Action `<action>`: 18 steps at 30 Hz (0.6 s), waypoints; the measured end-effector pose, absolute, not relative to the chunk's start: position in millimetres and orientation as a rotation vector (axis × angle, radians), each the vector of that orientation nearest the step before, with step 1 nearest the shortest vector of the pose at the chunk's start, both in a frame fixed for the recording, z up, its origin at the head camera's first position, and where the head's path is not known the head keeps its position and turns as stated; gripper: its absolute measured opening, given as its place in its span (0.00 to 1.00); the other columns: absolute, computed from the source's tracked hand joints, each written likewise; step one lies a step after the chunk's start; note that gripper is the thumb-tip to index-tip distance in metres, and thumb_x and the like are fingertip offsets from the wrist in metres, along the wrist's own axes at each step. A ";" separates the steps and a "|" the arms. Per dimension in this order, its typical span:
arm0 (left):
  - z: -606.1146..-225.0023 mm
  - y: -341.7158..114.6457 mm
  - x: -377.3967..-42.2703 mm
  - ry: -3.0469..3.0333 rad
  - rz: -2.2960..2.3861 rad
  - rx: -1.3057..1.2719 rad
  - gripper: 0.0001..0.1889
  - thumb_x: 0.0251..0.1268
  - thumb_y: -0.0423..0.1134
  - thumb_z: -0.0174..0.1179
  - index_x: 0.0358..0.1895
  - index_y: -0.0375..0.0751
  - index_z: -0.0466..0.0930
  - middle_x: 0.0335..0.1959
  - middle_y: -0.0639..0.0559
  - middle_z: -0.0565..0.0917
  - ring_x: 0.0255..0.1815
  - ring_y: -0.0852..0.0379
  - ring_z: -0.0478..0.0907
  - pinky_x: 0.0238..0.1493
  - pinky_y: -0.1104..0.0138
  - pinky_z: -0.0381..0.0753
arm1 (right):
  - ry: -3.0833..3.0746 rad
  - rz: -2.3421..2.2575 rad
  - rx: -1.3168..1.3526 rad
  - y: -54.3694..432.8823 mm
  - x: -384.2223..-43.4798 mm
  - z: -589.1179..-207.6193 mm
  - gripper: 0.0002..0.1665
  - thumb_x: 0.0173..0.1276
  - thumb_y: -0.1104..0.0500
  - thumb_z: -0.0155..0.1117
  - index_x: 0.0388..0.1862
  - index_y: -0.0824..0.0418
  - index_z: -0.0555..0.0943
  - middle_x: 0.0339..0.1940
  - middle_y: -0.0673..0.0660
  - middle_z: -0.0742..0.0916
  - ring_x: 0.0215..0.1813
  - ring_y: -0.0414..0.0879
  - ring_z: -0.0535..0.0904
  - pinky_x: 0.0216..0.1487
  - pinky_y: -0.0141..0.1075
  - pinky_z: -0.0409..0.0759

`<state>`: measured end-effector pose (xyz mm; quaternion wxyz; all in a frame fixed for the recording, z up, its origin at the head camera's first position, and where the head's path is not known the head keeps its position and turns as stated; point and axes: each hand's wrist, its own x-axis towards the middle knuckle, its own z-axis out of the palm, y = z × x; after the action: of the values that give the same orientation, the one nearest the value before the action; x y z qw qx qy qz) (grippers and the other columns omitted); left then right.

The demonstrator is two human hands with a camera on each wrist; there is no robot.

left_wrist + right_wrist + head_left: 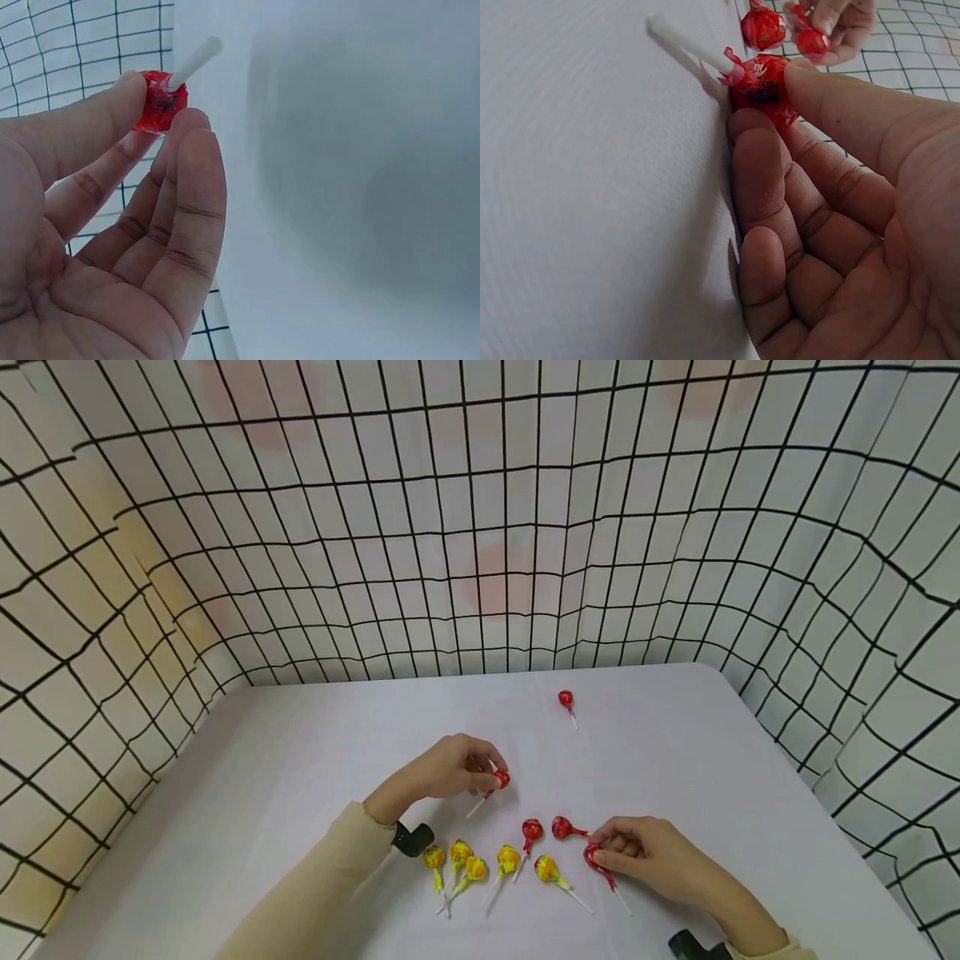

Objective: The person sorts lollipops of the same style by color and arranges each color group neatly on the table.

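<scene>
My left hand (450, 768) pinches a red-wrapped lollipop (502, 778) by its head, above the table, with the white stick slanting down toward the wrist side. In the left wrist view the thumb and fingertips meet around that red head. My right hand (656, 860) pinches another red lollipop (763, 81) between thumb and fingers, low at the table surface. Its stick points toward the near edge. Two more red lollipops, one upright in line (532, 830) and one sideways (562, 827), lie just left of the right hand.
Several yellow lollipops (507, 860) lie nearer me, between the hands; those at left have crossed sticks. A lone red lollipop (566, 697) lies near the far edge. The white table (315, 727) is bordered by black netting (465, 535) at the back and sides.
</scene>
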<state>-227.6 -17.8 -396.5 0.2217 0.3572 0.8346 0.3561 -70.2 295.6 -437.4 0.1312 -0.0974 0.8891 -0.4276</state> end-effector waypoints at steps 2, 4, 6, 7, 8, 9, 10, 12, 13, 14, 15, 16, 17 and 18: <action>-394.1 -15.1 -230.7 2.312 0.994 0.968 0.07 0.75 0.37 0.68 0.51 0.44 0.88 0.33 0.54 0.89 0.30 0.59 0.82 0.35 0.70 0.81 | 2.587 -1.238 -0.289 295.8 -69.6 -437.3 0.13 0.75 0.51 0.73 0.49 0.57 0.87 0.33 0.48 0.85 0.31 0.35 0.74 0.32 0.28 0.73; -391.5 -11.8 -234.1 2.323 1.008 0.943 0.07 0.75 0.38 0.69 0.51 0.43 0.88 0.34 0.53 0.89 0.31 0.58 0.83 0.37 0.68 0.83 | 2.593 -1.235 -0.291 295.9 -69.6 -437.3 0.13 0.75 0.50 0.73 0.49 0.57 0.87 0.32 0.47 0.85 0.31 0.35 0.74 0.33 0.28 0.73; -388.4 -7.7 -237.5 2.339 1.022 0.923 0.08 0.75 0.38 0.69 0.51 0.42 0.88 0.34 0.52 0.89 0.31 0.58 0.83 0.40 0.65 0.86 | 2.598 -1.230 -0.294 296.1 -69.9 -437.5 0.13 0.75 0.49 0.73 0.49 0.57 0.87 0.32 0.47 0.85 0.31 0.35 0.74 0.33 0.28 0.74; -387.1 -5.5 -239.3 2.349 1.028 0.911 0.08 0.75 0.38 0.69 0.51 0.42 0.88 0.35 0.52 0.89 0.32 0.58 0.83 0.41 0.64 0.87 | 2.599 -1.227 -0.297 296.2 -70.1 -437.8 0.13 0.75 0.49 0.73 0.48 0.56 0.87 0.32 0.46 0.85 0.31 0.35 0.74 0.33 0.28 0.74; -385.7 -3.3 -241.0 2.357 1.040 0.898 0.08 0.75 0.38 0.69 0.51 0.42 0.88 0.35 0.51 0.89 0.32 0.58 0.84 0.42 0.62 0.88 | 2.601 -1.225 -0.301 296.4 -70.3 -438.1 0.14 0.75 0.48 0.73 0.48 0.56 0.87 0.32 0.46 0.85 0.31 0.35 0.75 0.33 0.28 0.74; -384.4 -0.8 -242.8 2.368 1.050 0.884 0.08 0.75 0.38 0.70 0.51 0.42 0.88 0.35 0.51 0.89 0.32 0.58 0.84 0.44 0.60 0.88 | 2.602 -1.224 -0.310 296.9 -70.3 -438.5 0.14 0.75 0.48 0.73 0.49 0.56 0.87 0.33 0.46 0.85 0.31 0.35 0.75 0.33 0.28 0.74; -383.0 1.7 -244.5 2.377 1.063 0.868 0.08 0.74 0.38 0.70 0.51 0.42 0.88 0.35 0.50 0.89 0.32 0.58 0.84 0.44 0.60 0.89 | 2.602 -1.224 -0.310 297.2 -70.5 -438.8 0.14 0.75 0.48 0.73 0.48 0.56 0.87 0.33 0.46 0.85 0.31 0.35 0.75 0.33 0.28 0.74; -380.8 6.8 -248.0 2.398 1.086 0.829 0.09 0.74 0.39 0.70 0.51 0.42 0.88 0.35 0.49 0.89 0.33 0.58 0.84 0.45 0.59 0.89 | 2.600 -1.225 -0.317 297.8 -70.4 -439.6 0.14 0.75 0.48 0.73 0.48 0.56 0.87 0.32 0.46 0.85 0.31 0.35 0.75 0.33 0.28 0.74; -380.0 9.4 -249.8 2.410 1.099 0.808 0.09 0.74 0.39 0.70 0.51 0.42 0.88 0.35 0.49 0.89 0.33 0.58 0.84 0.45 0.60 0.88 | 2.597 -1.229 -0.320 298.1 -70.4 -439.9 0.14 0.75 0.48 0.73 0.48 0.56 0.87 0.33 0.46 0.85 0.31 0.35 0.75 0.33 0.28 0.74; -379.4 12.0 -251.5 2.421 1.112 0.788 0.09 0.74 0.39 0.71 0.51 0.42 0.88 0.36 0.49 0.89 0.33 0.58 0.84 0.45 0.62 0.88 | 2.596 -1.232 -0.322 298.4 -70.5 -440.1 0.14 0.75 0.48 0.73 0.48 0.56 0.87 0.33 0.47 0.85 0.31 0.35 0.75 0.33 0.28 0.74; -378.7 14.4 -253.2 2.434 1.125 0.767 0.09 0.73 0.39 0.71 0.51 0.42 0.88 0.36 0.48 0.89 0.33 0.58 0.85 0.44 0.63 0.88 | 2.594 -1.236 -0.324 298.6 -70.5 -440.1 0.14 0.75 0.48 0.73 0.48 0.56 0.87 0.33 0.47 0.85 0.31 0.35 0.75 0.33 0.28 0.75; -378.9 16.7 -255.2 2.445 1.137 0.744 0.09 0.73 0.39 0.71 0.50 0.42 0.88 0.36 0.48 0.89 0.33 0.58 0.85 0.43 0.65 0.87 | 2.591 -1.239 -0.321 298.5 -70.4 -440.2 0.14 0.75 0.48 0.73 0.48 0.56 0.87 0.33 0.47 0.85 0.31 0.35 0.75 0.33 0.28 0.75; -379.0 19.0 -257.1 2.456 1.151 0.724 0.09 0.73 0.39 0.71 0.50 0.42 0.88 0.37 0.48 0.89 0.33 0.58 0.85 0.43 0.67 0.87 | 2.588 -1.240 -0.317 298.4 -70.4 -440.2 0.14 0.75 0.48 0.73 0.48 0.56 0.87 0.33 0.47 0.85 0.31 0.35 0.75 0.33 0.28 0.75; -379.0 21.4 -258.9 2.467 1.165 0.702 0.09 0.73 0.39 0.72 0.49 0.42 0.88 0.37 0.48 0.89 0.33 0.59 0.85 0.42 0.68 0.86 | 2.586 -1.241 -0.315 298.2 -70.3 -440.1 0.14 0.75 0.48 0.73 0.48 0.56 0.87 0.33 0.47 0.85 0.31 0.35 0.75 0.33 0.28 0.75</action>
<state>-258.9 21.4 -379.0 0.1616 0.2460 0.8642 0.4081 -70.3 298.2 -440.1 0.1276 -0.1081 0.8888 -0.4266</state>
